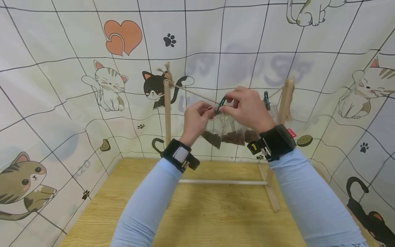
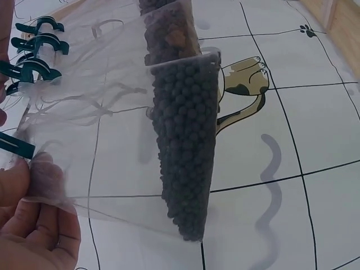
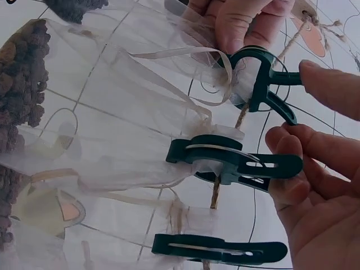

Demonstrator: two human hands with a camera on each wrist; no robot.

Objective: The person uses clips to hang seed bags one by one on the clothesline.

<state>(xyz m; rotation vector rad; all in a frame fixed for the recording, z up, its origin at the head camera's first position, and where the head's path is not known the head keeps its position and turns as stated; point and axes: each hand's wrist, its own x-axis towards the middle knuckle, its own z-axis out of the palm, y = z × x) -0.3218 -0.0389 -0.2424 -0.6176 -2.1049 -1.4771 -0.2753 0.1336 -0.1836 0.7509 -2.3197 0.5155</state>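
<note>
My left hand [image 1: 197, 118] pinches the upper edge of a sheer drawstring bag [image 2: 185, 140] that holds small dark round pellets. In the right wrist view, my right hand [image 3: 320, 157] grips the handles of a green plastic clip [image 3: 259, 79] between thumb and fingers. That clip's jaws stand around the bag's gathered top at the twine [image 3: 241, 119]. Below it in that view, a second green clip [image 3: 214, 157] and a third clip [image 3: 219, 249] hold other sheer bags on the twine. One of these bags contains reddish-brown bits [image 1: 233, 138].
The twine runs between a left wooden post [image 1: 167, 113] and a right wooden post [image 1: 286, 101]. A pale crossbar [image 1: 222, 182] joins the stand low over the wood-grain table [image 1: 216, 219]. Behind hangs a cat-printed cloth [image 1: 200, 34].
</note>
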